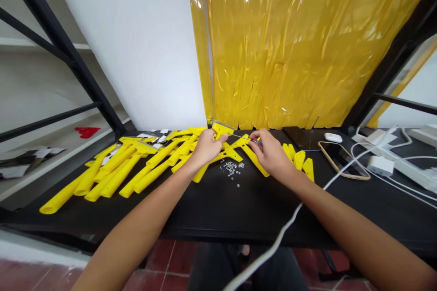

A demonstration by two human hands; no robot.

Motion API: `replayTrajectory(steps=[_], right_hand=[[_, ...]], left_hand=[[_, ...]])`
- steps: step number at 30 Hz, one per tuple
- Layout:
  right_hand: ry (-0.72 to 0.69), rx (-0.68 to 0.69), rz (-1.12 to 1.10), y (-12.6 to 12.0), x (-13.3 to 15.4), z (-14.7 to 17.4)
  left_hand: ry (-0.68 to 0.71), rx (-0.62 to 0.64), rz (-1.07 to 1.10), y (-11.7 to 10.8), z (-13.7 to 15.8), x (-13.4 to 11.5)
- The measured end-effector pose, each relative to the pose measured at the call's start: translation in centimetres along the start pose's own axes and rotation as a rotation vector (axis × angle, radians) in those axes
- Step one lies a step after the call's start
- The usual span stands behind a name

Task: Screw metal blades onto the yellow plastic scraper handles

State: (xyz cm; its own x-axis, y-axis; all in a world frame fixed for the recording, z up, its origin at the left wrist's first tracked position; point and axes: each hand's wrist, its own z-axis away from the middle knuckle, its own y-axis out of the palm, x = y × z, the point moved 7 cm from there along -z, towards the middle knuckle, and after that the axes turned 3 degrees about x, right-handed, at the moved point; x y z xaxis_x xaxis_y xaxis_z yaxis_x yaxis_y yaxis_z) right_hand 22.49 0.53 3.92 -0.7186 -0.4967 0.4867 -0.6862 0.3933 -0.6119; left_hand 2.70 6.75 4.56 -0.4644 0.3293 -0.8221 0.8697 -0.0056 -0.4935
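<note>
My left hand (209,146) is closed around a yellow plastic scraper (221,129) with a metal strip along its head, raised over the far part of the black table. In my right hand (268,153) is a screwdriver (241,136), its thin shaft pointing left. The tip meets or nearly meets the scraper's head; exact contact is too small to tell. Beneath and between my hands lie a heap of small screws and nuts (233,168) and more yellow scraper pieces (232,152). Many yellow scrapers (116,168) with tube-like handles are piled to the left.
Short yellow parts (299,160) lie right of my right hand. Farther right are a phone (344,160), a dark tablet-like slab (303,138), a white case (333,137) and a charger (380,165). A white cable (285,229) crosses over my right forearm. Yellow film (273,54) hangs behind the table.
</note>
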Motion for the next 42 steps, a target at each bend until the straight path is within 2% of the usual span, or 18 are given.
replayTrajectory(steps=[2, 5, 8, 12, 17, 22, 25, 29, 33, 37, 39, 42], right_hand=[[0.016, 0.009, 0.043, -0.2, -0.4, -0.2], [0.120, 0.104, 0.161, 0.1, -1.5, -0.3], [0.191, 0.152, 0.138, 0.3, -2.3, -0.2], [0.133, 0.121, 0.026, 0.5, -2.3, -0.3], [0.178, 0.221, 0.079, 1.3, -2.6, -0.1], [0.186, 0.117, -0.015, 0.2, -2.4, -0.4], [0.140, 0.159, 0.023, 0.2, -2.1, -0.5], [0.180, 0.172, 0.038, 0.2, -2.3, -0.4], [0.149, 0.135, -0.025, -0.1, -2.0, -0.5], [0.160, 0.157, 0.060, -0.1, -1.9, -0.5], [0.187, 0.172, 0.055, 0.0, -1.8, -0.4], [0.149, 0.170, -0.014, 0.1, -1.3, -0.3]], left_hand=[[0.020, -0.015, -0.011, 0.0, 0.1, -0.3], [0.048, 0.006, -0.078, 0.7, 0.2, -0.5], [0.072, -0.001, -0.167, 1.0, 0.3, -0.5], [0.091, -0.009, -0.182, 0.9, 0.2, -0.5], [0.124, -0.016, -0.143, 0.6, 0.2, -0.8], [0.185, -0.084, -0.217, 0.5, 0.3, -1.2], [0.201, -0.072, -0.237, 0.8, 0.5, -1.3], [0.224, -0.050, -0.233, 1.0, 0.7, -1.5], [0.182, -0.044, -0.153, 1.0, 0.6, -1.3], [0.113, 0.011, -0.057, 1.3, 0.5, -0.9], [0.113, 0.005, -0.038, 1.2, 0.5, -1.0], [0.107, -0.023, -0.031, 0.9, 0.4, -1.0]])
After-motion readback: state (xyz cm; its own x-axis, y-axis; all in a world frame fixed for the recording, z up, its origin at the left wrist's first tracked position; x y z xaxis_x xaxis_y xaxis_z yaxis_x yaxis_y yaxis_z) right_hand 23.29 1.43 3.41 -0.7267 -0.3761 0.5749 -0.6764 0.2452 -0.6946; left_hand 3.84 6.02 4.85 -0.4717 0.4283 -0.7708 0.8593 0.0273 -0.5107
